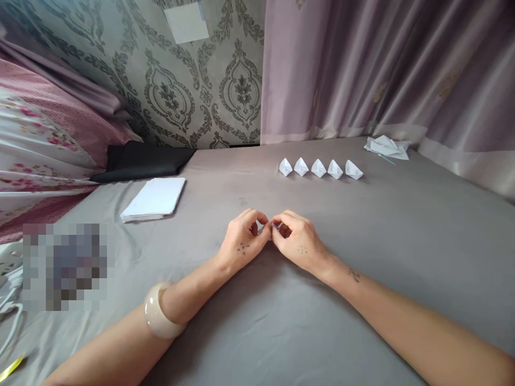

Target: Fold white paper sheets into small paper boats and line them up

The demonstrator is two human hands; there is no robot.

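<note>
My left hand (pixel 245 233) and my right hand (pixel 296 236) meet fingertip to fingertip over the middle of the grey sheet. Both are closed in a pinch on a small piece of folded white paper (pixel 261 228). Fingers cover most of it, so its shape cannot be made out. Beyond my hands, several folded white paper boats (pixel 318 169) stand in a row on the sheet. A stack of white paper (pixel 155 197) lies to the left, apart from my left hand.
Crumpled white paper (pixel 387 146) lies at the far right beside a thin green stick (pixel 387 159). A black cloth (pixel 142 161) is at the back left. White cables (pixel 12 295) and a yellow strip (pixel 12 369) are at the left edge. Curtains (pixel 341 69) hang behind.
</note>
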